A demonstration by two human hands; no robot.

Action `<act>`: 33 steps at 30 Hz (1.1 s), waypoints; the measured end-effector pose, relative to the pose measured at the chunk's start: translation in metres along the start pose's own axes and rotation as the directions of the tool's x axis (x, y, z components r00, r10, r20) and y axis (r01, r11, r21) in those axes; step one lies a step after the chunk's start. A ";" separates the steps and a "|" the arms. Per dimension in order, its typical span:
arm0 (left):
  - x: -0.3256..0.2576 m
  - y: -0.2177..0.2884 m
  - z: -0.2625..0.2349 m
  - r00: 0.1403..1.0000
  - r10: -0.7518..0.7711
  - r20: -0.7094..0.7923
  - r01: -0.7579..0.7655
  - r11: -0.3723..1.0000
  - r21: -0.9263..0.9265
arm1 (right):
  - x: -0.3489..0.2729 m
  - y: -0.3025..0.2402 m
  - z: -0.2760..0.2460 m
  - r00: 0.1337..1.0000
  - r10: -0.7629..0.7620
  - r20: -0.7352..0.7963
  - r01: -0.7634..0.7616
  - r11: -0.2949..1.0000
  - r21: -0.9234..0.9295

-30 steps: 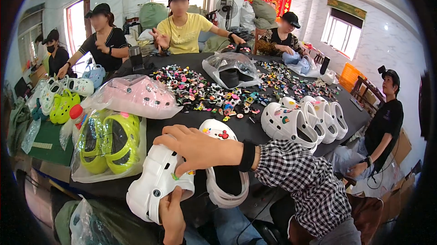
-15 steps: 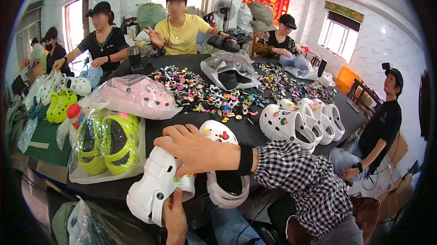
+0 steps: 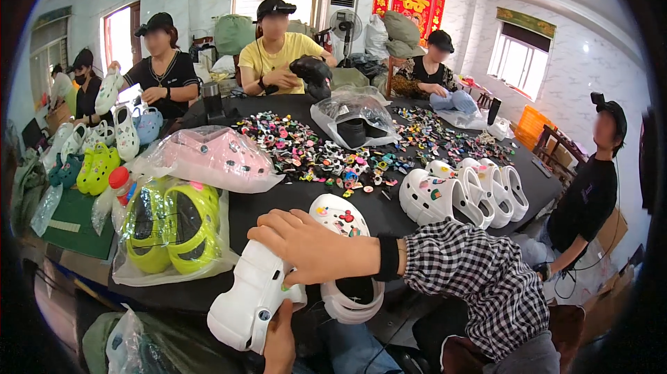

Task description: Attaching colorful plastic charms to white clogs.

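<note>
A white clog (image 3: 233,304) is tilted on its side over the table's near edge, held between both my hands. My right hand (image 3: 319,245), coming in from the right in a black-and-white checked sleeve, wraps over its top, with the thumb pressed at the clog's holes beside a small green charm (image 3: 285,286). From below, my left hand (image 3: 280,340) grips the clog near its strap; part of its fingers is hidden behind the shoe. Just right of it lies a second white clog (image 3: 353,309) with colourful charms on its toe, partly covered by my right wrist.
Loose colourful charms (image 3: 347,162) cover the middle of the black table (image 3: 243,197). Bagged lime clogs (image 3: 191,228) and pink clogs (image 3: 215,158) stand left, a row of white clogs (image 3: 438,197) right. Several co-workers are around the table, one handling a black shoe (image 3: 313,76).
My hands keep their hold on the clog, which sits slightly lower and further right in view. Across the table, a co-worker has raised a black shoe; another at left now lifts a white clog.
</note>
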State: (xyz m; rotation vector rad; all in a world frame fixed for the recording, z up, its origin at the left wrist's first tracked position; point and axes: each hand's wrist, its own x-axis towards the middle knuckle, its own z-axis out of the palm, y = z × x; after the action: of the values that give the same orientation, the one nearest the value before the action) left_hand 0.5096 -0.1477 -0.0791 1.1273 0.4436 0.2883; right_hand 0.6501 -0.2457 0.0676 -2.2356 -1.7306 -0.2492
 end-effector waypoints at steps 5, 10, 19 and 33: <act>-0.006 0.020 -0.001 0.974 0.138 0.182 -0.171 0.969 0.179 | 0.003 -0.007 0.000 0.997 0.074 0.032 -0.070 0.993 -0.094; -0.011 0.027 0.003 0.981 0.139 0.134 -0.166 0.962 0.216 | -0.004 -0.010 0.002 0.998 0.008 -0.056 -0.021 0.970 -0.244; -0.005 0.026 0.002 0.975 0.054 0.215 -0.084 0.987 0.135 | -0.001 0.002 -0.008 0.998 -0.070 0.004 0.070 0.994 -0.079; -0.003 0.010 -0.002 0.978 0.094 0.189 -0.114 0.989 0.098 | -0.006 -0.009 -0.009 0.999 -0.048 0.004 0.048 0.998 -0.046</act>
State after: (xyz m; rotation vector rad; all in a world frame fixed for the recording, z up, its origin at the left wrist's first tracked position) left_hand 0.5056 -0.1436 -0.0700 1.2739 0.2392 0.2511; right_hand 0.6404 -0.2522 0.0757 -2.2295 -1.7991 -0.2988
